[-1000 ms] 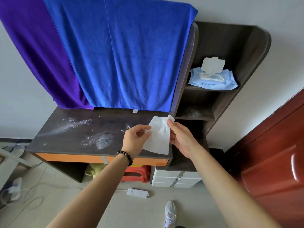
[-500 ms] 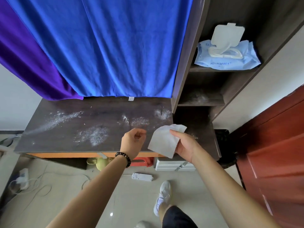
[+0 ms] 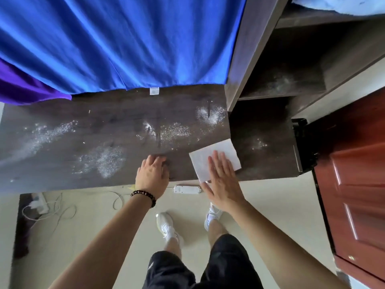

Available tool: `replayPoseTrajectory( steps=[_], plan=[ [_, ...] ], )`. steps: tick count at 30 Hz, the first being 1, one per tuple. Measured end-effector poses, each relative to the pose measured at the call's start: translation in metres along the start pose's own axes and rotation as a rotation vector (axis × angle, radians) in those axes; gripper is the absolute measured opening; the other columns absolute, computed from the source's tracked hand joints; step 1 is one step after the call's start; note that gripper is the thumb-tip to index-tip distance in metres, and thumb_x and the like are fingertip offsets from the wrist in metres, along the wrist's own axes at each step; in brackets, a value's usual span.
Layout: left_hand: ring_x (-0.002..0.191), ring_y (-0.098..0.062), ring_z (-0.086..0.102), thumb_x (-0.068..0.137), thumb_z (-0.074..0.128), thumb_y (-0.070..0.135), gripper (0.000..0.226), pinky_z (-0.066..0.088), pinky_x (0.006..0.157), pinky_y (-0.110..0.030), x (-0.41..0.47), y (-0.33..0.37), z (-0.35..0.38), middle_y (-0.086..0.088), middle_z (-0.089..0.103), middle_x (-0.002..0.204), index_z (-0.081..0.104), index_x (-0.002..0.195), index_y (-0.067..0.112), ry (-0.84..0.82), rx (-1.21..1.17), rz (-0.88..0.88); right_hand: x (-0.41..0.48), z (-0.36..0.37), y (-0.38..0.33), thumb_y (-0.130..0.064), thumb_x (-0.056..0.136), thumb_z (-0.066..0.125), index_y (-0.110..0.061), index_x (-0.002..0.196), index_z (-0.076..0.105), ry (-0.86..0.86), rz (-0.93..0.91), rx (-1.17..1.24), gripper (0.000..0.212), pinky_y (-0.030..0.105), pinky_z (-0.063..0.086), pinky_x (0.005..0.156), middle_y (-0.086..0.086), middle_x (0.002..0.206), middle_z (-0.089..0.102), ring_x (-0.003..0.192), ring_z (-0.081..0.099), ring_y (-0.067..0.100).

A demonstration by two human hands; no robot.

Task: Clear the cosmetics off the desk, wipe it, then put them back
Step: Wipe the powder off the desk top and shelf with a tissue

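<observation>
A white wet wipe (image 3: pixel 216 157) lies flat on the dark wooden desk (image 3: pixel 116 113) near its front right. My right hand (image 3: pixel 221 180) presses on the wipe with straight fingers. My left hand (image 3: pixel 153 174) rests on the desk's front edge to the left of the wipe, fingers bent down onto the wood. White powder (image 3: pixel 104 161) is scattered in several patches across the desk. No cosmetics are in view.
A blue towel (image 3: pixel 125 42) and a purple cloth (image 3: pixel 25 88) hang over the back of the desk. Dark shelves (image 3: pixel 291 80) stand at the right, a red door (image 3: pixel 354 184) beyond. A power strip (image 3: pixel 186 189) and cables (image 3: pixel 52 207) lie on the floor.
The wipe went from being held up in both hands to lying flat on the desk under my right palm. My left hand let go and dropped onto the desk. The view tipped downward.
</observation>
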State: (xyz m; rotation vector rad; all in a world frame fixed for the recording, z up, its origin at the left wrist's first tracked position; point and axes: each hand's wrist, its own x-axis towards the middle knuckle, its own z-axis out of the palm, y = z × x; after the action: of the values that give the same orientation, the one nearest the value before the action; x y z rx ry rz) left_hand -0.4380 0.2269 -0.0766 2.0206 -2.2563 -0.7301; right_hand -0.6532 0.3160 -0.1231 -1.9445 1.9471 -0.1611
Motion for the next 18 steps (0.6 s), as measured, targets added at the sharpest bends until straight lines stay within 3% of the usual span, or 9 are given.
replayPoseTrajectory(
  steps=[2, 4, 7, 12, 18],
  plan=[
    [0.103, -0.033, 0.053, 0.088, 0.055, 0.015, 0.030, 0.046, 0.088, -0.044, 0.010, -0.011, 0.007, -0.007, 0.061, 0.119, 0.067, 0.115, 0.013, 0.039, 0.106, 0.096, 0.002, 0.010, -0.007, -0.066, 0.098, 0.022, -0.013, 0.158, 0.016, -0.001, 0.061, -0.001, 0.080, 0.045, 0.002, 0.124, 0.013, 0.165, 0.002, 0.153, -0.004, 0.032],
    [0.092, -0.033, 0.056, 0.084, 0.052, 0.015, 0.029, 0.049, 0.078, -0.043, 0.018, -0.023, 0.012, -0.006, 0.065, 0.108, 0.072, 0.104, 0.012, 0.112, 0.128, 0.184, 0.012, 0.013, -0.013, -0.072, 0.096, 0.015, -0.022, 0.158, 0.020, 0.019, 0.120, -0.018, 0.079, 0.044, 0.002, 0.124, 0.009, 0.166, 0.003, 0.153, -0.006, 0.029],
    [0.082, -0.031, 0.056, 0.081, 0.048, 0.015, 0.030, 0.050, 0.068, -0.038, 0.025, -0.037, 0.017, -0.002, 0.068, 0.095, 0.075, 0.094, 0.014, 0.214, 0.099, 0.308, 0.045, 0.009, -0.016, -0.065, 0.099, 0.012, -0.030, 0.156, 0.023, 0.024, 0.185, -0.038, 0.068, 0.048, 0.005, 0.123, 0.005, 0.166, 0.005, 0.153, -0.005, 0.028],
    [0.077, -0.028, 0.055, 0.081, 0.049, 0.013, 0.030, 0.050, 0.066, -0.035, 0.033, -0.050, 0.025, 0.001, 0.070, 0.095, 0.075, 0.093, 0.016, 0.308, 0.047, 0.410, 0.074, 0.012, -0.028, -0.045, 0.105, 0.032, -0.030, 0.155, 0.030, 0.140, 0.289, -0.066, 0.052, 0.054, 0.006, 0.121, 0.006, 0.165, 0.015, 0.152, 0.006, 0.033],
    [0.075, -0.028, 0.051, 0.083, 0.048, 0.010, 0.028, 0.046, 0.061, -0.034, 0.039, -0.052, 0.032, 0.000, 0.066, 0.081, 0.074, 0.090, 0.015, 0.358, -0.009, 0.396, 0.019, 0.021, -0.034, -0.031, 0.106, 0.043, -0.018, 0.144, 0.051, 0.245, 0.122, -0.095, 0.041, 0.049, 0.026, 0.118, 0.009, 0.156, 0.037, 0.147, 0.029, 0.034]
  ],
)
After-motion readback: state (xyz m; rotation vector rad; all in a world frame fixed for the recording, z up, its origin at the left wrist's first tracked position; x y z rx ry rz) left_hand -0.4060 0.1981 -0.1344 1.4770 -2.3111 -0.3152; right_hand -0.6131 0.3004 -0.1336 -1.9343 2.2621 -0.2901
